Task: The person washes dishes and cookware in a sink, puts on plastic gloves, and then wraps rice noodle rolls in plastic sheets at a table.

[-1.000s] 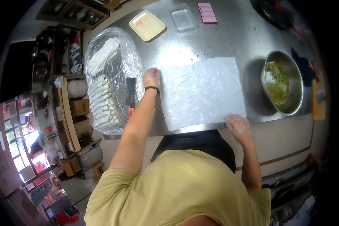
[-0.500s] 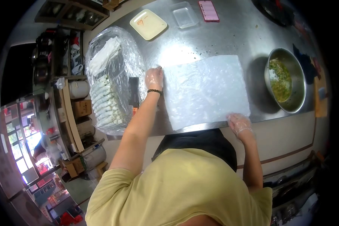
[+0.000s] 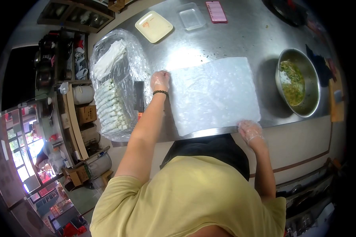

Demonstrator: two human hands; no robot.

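Observation:
A broad, translucent white rice sheet (image 3: 215, 94) lies flat on the steel table, its near edge along the table's front. My left hand (image 3: 160, 81), in a clear plastic glove, is closed on the sheet's far left corner. My right hand (image 3: 250, 131), gloved alike, pinches the near right corner at the table edge. Left of my left hand, a plastic-lined tray (image 3: 136, 55) holds a row of white rolls (image 3: 111, 104) with green flecks and a folded white sheet (image 3: 110, 59). A dark flat blade (image 3: 139, 96) lies between the tray and my left forearm.
To the right stands a steel bowl (image 3: 315, 94) of yellowish-green chopped mixture (image 3: 292, 83). At the back are a cream plate (image 3: 162, 29), a clear plastic container (image 3: 191, 16) and a phone (image 3: 216, 12). Shelves with pots and boxes (image 3: 86, 113) line the left side.
The view has shifted slightly, moving the table items a little leftward. Both hands remain at the same corners, and the sheet still lies flat.

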